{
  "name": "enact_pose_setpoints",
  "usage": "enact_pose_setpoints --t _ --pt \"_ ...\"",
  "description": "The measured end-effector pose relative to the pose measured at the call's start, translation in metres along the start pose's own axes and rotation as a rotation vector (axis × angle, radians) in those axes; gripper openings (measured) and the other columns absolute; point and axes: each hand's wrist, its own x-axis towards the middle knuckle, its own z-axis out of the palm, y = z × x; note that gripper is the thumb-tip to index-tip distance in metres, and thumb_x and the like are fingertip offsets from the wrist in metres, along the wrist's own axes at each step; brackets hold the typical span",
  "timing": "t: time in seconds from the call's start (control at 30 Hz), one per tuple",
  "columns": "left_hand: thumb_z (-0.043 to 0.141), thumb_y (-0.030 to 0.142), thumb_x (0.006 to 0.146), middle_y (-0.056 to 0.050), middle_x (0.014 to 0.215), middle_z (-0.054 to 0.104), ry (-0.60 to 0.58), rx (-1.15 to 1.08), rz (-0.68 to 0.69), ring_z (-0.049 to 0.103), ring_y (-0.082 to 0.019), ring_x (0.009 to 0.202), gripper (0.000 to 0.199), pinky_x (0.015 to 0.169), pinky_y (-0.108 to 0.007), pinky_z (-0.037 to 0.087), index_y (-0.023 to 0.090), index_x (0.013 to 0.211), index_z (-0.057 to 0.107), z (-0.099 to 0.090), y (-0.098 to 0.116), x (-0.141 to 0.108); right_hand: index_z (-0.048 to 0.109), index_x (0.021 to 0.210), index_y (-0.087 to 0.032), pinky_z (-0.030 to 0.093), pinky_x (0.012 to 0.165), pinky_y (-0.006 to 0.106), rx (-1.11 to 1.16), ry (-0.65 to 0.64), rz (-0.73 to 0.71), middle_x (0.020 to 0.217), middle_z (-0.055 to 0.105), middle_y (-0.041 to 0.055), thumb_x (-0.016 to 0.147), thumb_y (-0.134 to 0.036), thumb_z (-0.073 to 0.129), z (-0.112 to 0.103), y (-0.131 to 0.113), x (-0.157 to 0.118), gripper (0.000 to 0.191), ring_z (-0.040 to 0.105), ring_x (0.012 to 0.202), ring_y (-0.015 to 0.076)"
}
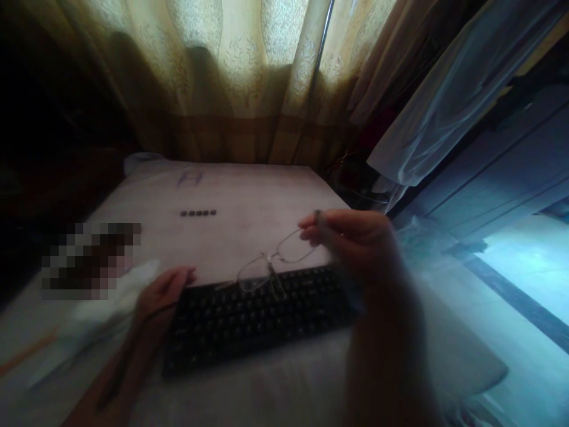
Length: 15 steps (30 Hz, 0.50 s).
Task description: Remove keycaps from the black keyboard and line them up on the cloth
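Observation:
My right hand (355, 234) is raised above the right end of a black keyboard (249, 314). Its fingers pinch a pair of thin-framed eyeglasses (296, 261), whose lenses reach left over the keyboard's back edge. A dark, narrow tip shows at these fingertips; blur hides what it belongs to. Beside the keyboard's back left corner, my left hand (162, 290) rests with fingers curled together; what they hold, if anything, is hidden. A dark cable (128, 350) runs across the left wrist and forearm.
Several small dark keycaps (198, 213) lie in a row on the pale tabletop (258, 201). A purple mark (190, 178) shows farther back. At left are a pixelated patch and a whitish crumpled sheet (111, 302). Curtains (244, 77) hang behind the table; cloth (440, 112) hangs at right.

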Motion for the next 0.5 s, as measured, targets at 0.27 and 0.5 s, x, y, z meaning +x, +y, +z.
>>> enact_pose_setpoints --t 0.27,0.5 --pt "0.032 0.059 0.086 -0.005 0.111 0.067 -0.071 -0.238 0.111 0.057 -0.025 0.11 0.053 0.101 -0.041 0.039 0.022 0.105 0.064 -0.01 0.013 -0.019 0.073 0.085 -0.019 0.049 0.056 0.022 0.065 -0.138 0.174 0.07 0.071 0.0 0.078 -0.03 0.065 0.037 0.031 0.0 0.015 0.062 0.057 0.0105" --pt "0.033 0.068 0.081 -0.013 0.117 0.063 -0.237 -0.4 0.015 0.062 -0.026 0.097 0.068 0.079 -0.039 0.052 0.016 0.118 0.057 -0.007 0.043 -0.017 0.073 0.089 -0.02 0.047 0.057 0.022 -0.018 -0.12 0.18 0.071 0.071 0.0009 0.082 -0.03 0.06 0.073 0.028 -0.007 0.017 0.062 0.06 0.0116"
